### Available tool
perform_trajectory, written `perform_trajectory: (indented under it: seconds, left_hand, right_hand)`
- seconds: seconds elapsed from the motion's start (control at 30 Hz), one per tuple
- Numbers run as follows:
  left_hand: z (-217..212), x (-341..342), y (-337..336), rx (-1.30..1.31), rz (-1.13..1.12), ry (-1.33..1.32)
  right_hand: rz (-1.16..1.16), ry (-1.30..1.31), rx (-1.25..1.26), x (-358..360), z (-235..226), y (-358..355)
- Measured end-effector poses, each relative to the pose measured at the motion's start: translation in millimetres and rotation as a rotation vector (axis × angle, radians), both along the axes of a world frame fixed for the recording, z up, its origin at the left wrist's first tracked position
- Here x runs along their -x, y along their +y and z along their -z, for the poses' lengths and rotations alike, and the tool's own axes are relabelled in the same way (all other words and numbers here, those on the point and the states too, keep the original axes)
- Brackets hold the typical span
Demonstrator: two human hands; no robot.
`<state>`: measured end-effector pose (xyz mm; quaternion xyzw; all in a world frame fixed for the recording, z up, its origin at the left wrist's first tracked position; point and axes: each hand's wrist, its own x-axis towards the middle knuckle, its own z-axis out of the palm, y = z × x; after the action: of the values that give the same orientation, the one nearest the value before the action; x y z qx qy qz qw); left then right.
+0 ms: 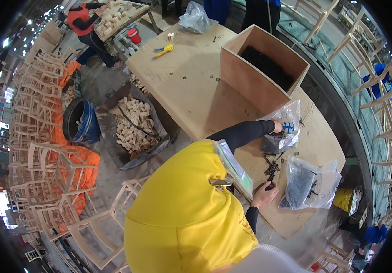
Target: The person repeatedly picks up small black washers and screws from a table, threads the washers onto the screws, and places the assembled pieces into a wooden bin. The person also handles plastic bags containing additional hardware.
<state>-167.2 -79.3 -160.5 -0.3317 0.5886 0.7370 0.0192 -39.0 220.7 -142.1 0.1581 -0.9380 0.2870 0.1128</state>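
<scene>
While the head camera looks down over a pale worktable (182,104), the wearer's yellow shirt (178,191) fills 6 o'clock, with black-sleeved arms (241,134) reaching rightward. At 3 o'clock, the left hand (276,128) is at a clear bag (275,144) with dark contents; whether its fingers grip the plastic or something within, I cannot tell. Loose dark bolts (272,167) lie on the worktable between the two hands. Between 4 and 5 o'clock, the right hand (263,195) is curled, its fingers grasping more bolts, their count unclear. Near it, at 4 o'clock, lies a second clear bag (300,182) holding a dark mass. Between 1 and 2 o'clock stands an open wooden box (246,84) with black contents. Toward 11 o'clock rests a yellow hand tool (163,51). At 9 o'clock, off the worktable, wood blocks (134,123) fill a bin (149,157) near a blue barrel (91,123), with pale chair frames (39,104) farther out.
</scene>
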Motion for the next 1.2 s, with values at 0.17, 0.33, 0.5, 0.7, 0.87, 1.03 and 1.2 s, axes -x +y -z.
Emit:
perform_trajectory:
  seconds: [0.17,0.33,0.5,0.7,0.87,1.03,1.2]
  left_hand:
    - [-16.3,-4.8,-13.4,-0.561,0.319,-0.062]
    - [-31.2,-34.3,-32.9,-0.943,0.218,-0.237]
    - [-48.7,-33.6,-23.3,-0.225,0.376,-0.329]
    - [-76.8,-55.5,-16.4,-0.489,0.345,-0.319]
    - [-106.0,-85.3,-6.2,-0.682,0.406,-0.285]
    - [-118.3,-126.5,23.6,-0.551,0.599,-0.246]
    - [-59.4,-154.6,29.5,-0.455,0.559,-0.338]
  right_hand:
    - [0.042,-0.029,-0.024,2.9,4.2,2.4]
    - [0.039,-0.018,0.045,7.2,-0.1,2.6]
    - [0.067,-0.009,0.055,13.5,6.3,7.1]
    - [0.079,-0.026,0.072,11.9,4.1,9.5]
    - [0.083,-0.024,0.113,12.5,0.4,7.3]
    - [0.099,-0.025,0.068,14.4,9.2,10.1]
    - [0.086,-0.013,0.084,14.9,10.3,9.6]
